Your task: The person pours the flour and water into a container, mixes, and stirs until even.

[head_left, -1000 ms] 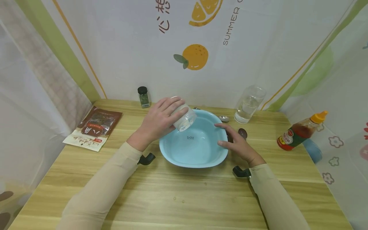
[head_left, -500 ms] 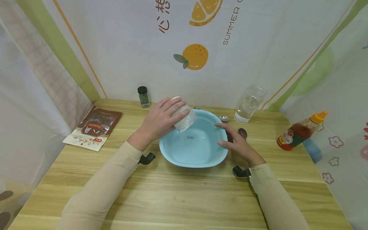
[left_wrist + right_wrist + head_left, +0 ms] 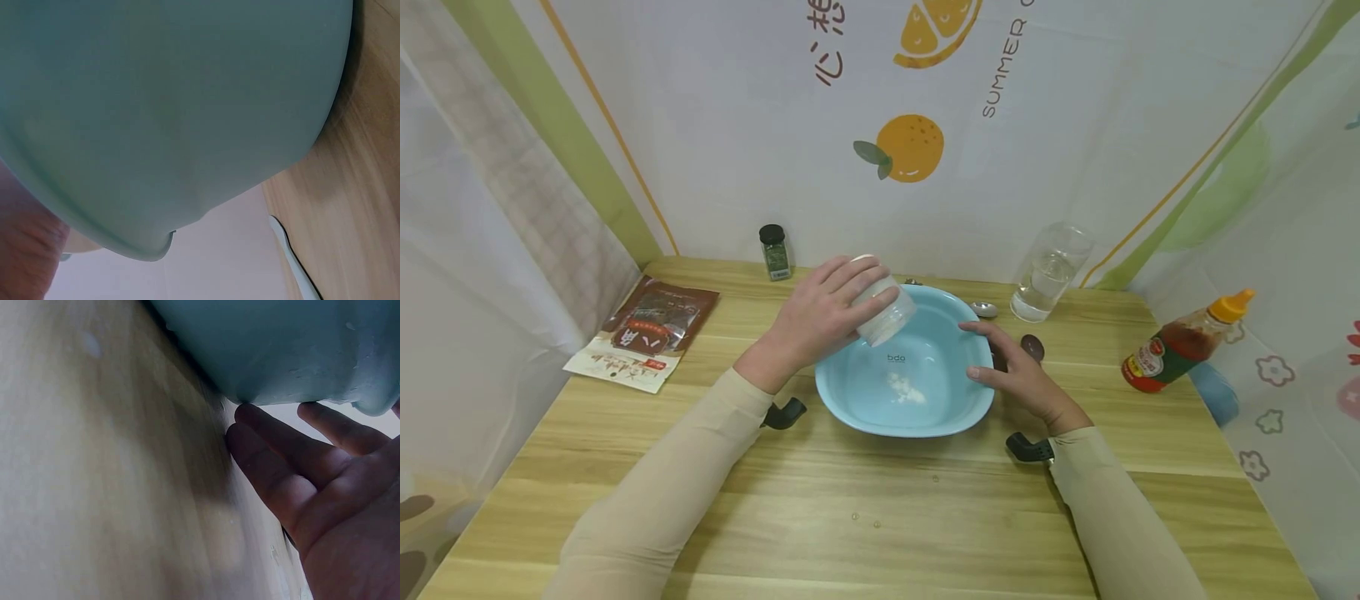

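The jar (image 3: 891, 323) slants mouth-down toward the right above the basin (image 3: 951, 362).

Head view bright, evenly lit; wrist views dimmer. Right wrist view: basin (image 3: 294, 353) shaded, tabletop (image 3: 94, 487) blurred, softly shadowed.

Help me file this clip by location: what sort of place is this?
Probably a makeshift food-preparation corner, perhaps staged: a fruit-printed curtain hangs behind, a star anise packet lies at picture left, and a squeeze bottle of red sauce stands at picture right.
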Demonstrator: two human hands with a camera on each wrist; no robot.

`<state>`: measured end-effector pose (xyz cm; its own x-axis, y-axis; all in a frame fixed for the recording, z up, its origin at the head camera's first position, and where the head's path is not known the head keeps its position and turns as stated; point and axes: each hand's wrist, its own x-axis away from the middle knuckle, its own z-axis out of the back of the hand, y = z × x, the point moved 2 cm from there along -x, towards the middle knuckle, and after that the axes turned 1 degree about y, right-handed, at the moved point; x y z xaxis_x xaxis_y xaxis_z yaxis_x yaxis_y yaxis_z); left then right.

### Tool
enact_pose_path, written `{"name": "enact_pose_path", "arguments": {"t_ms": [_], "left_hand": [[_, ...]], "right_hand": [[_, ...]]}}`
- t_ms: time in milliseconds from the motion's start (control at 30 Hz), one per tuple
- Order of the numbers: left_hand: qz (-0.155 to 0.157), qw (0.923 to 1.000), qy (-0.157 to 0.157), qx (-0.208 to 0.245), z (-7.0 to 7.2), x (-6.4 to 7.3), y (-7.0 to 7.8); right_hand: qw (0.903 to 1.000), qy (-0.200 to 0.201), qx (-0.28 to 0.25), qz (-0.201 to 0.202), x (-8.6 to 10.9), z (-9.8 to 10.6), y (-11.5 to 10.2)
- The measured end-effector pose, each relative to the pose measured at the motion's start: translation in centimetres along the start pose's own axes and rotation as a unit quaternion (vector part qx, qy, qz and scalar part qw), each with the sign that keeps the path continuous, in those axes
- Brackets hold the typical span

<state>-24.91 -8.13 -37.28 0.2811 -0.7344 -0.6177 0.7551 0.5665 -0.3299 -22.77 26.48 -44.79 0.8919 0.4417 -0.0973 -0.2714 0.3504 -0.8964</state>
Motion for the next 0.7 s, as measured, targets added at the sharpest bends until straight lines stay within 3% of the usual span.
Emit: {"name": "enact_pose_path", "arguments": {"t_ms": [700], "left_hand": [[-0.004,1.0,0.005,0.005,-0.07,0.15,0.17]], "right_hand": [[1.0,-0.004,-0.007,0.006,-0.03,-0.02,0.18]]}}
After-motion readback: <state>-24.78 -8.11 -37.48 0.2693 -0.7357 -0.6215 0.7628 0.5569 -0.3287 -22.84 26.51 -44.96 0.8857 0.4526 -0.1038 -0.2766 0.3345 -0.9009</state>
